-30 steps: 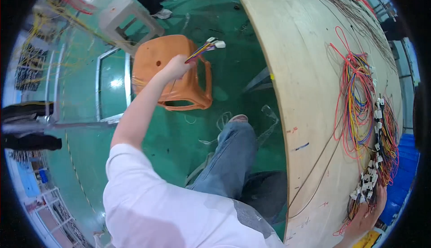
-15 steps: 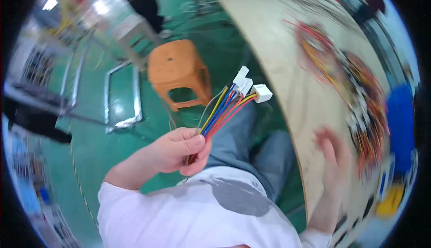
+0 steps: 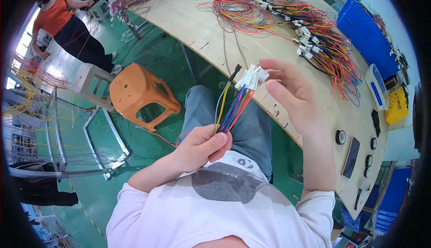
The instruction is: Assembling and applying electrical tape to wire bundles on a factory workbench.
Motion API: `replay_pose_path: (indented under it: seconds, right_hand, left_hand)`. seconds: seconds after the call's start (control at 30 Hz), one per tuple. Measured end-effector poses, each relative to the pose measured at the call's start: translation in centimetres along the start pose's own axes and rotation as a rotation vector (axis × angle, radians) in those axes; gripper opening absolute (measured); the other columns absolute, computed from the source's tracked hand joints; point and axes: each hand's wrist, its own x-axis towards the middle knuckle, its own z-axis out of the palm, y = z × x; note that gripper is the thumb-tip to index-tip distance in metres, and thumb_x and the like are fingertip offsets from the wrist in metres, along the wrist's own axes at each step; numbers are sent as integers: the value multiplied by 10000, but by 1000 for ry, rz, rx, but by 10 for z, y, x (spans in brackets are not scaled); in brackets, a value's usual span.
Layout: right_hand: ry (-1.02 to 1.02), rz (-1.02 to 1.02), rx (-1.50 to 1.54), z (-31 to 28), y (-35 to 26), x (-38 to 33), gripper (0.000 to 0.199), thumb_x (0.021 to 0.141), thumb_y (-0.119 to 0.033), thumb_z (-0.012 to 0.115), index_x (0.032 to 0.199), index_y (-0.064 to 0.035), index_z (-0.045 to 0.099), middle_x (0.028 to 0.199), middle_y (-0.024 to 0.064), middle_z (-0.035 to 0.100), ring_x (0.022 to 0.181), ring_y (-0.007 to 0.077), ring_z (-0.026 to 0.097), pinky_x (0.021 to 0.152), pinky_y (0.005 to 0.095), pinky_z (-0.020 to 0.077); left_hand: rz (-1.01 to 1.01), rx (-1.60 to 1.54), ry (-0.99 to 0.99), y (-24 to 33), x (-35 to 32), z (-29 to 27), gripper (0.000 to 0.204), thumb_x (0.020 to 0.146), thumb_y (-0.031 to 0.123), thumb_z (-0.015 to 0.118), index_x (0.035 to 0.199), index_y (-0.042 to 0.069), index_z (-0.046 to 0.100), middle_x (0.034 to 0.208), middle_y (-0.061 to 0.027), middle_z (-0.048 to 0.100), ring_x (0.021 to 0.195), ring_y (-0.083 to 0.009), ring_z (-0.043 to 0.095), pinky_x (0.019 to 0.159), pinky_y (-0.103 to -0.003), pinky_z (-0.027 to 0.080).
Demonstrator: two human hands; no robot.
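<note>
The wires stand in the left hand, its thumb and fingers closed around them in front of the shirt. Yellow, blue, red and grey strands rise from that grip to white connectors in a cluster, with a black connector just beside it. The right hand is at the cluster, fingers curved and thumb spread from them; whether a fingertip touches a connector, I cannot tell. The two hands are apart from each other.

Beyond and under the right hand runs the table. On it, past the fingers, lie a wire coil and a harness pile. Right of the right forearm are a tape roll and a phone. Ahead and left of the left hand stands an orange stool; farther off, a person.
</note>
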Motion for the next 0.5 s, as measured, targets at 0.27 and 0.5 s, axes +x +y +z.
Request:
replay_pose_path:
  seconds: [0.27,0.5]
  right_hand:
    - [-157,55,144,10,17,23,363,758,44,527,1113,-3,469,967,43,504,871,95,471,755,222,404]
    - [-111,-28,173,12,32,33,353,731,62,545,1075,1,493,966,45,505,896,99,472,778,230,391]
  left_hand:
    - [49,-389,62,-13,6,-20,270,880,287,420,754,52,464,515,26,356,447,-48,287,413,-197,217]
    - [89,-407,147,-20,19,-29,326,861,317,436,672,52,417,485,19,330,416,-80,268,403,-234,192]
